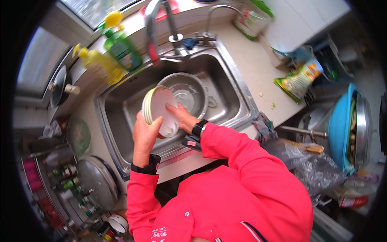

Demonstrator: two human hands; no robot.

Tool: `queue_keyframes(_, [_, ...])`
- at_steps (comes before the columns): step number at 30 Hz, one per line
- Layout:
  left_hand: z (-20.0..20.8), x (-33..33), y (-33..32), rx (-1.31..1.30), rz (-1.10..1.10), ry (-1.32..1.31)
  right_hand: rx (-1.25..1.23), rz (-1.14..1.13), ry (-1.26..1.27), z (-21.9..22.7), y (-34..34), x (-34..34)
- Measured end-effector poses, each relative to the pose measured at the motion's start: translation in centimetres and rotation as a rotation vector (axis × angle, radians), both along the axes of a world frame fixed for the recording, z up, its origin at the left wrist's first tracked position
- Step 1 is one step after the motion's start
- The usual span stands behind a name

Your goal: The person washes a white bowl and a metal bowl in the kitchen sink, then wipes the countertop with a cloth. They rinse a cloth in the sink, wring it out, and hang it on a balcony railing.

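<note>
A stack of several white bowls (161,99) with yellow-green outer edges is tilted on its side above the sink (121,105). My left hand (146,133) grips the stack from its left, the thumb over the rim and the other fingers hidden behind. From the right, my right hand (184,117) takes hold of the top bowl, with fingers against its white inside. Just behind the bowls, a round metal basin (200,86) sits in the sink with some water in it. Above the sink's back edge arches the faucet (150,30).
Yellow (100,66) and green (123,50) pump bottles stand at the sink's back left. A pot lid (60,86) leans by the window. A yellow-green packet (300,80) lies on the right counter. A blue basin (340,125) is at far right, near a plastic bag (310,161).
</note>
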State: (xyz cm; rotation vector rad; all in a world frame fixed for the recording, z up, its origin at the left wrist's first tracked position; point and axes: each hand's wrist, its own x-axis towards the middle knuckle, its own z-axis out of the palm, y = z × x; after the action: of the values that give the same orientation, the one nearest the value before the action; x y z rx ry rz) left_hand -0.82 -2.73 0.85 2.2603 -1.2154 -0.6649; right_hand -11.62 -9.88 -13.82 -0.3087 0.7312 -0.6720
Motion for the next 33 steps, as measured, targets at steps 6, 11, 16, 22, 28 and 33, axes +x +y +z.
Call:
queue_keyframes(6, [4.1, -2.4, -3.0, -0.008, -0.228, -0.281, 0.029, 0.048, -0.306, 2.7, -2.2, -1.2])
queue_keyframes(11, [5.6, -3.8, -3.2, -0.085, -0.287, -0.341, -0.064, 0.048, -0.394, 4.6, -2.5, -3.4])
queue_keyframes(16, [5.2, -5.3, -2.5, -0.356, -0.314, -0.478, -0.218, -0.06, -0.513, 6.8, -3.2, -3.8])
queue_keyframes(22, [4.6, -5.6, -2.0, -0.425, -0.208, -0.445, -0.327, -0.123, -0.41, 7.5, -3.5, -4.0])
queue_keyframes(28, [5.8, -5.0, -1.9, -0.328, -0.165, -0.345, -0.199, -0.107, -0.428, 7.6, -2.6, -4.0])
queue_keyframes(33, [5.7, -4.4, -1.7, -0.401, -0.186, -0.368, -0.208, -0.019, -0.551, 7.6, -2.9, -3.6])
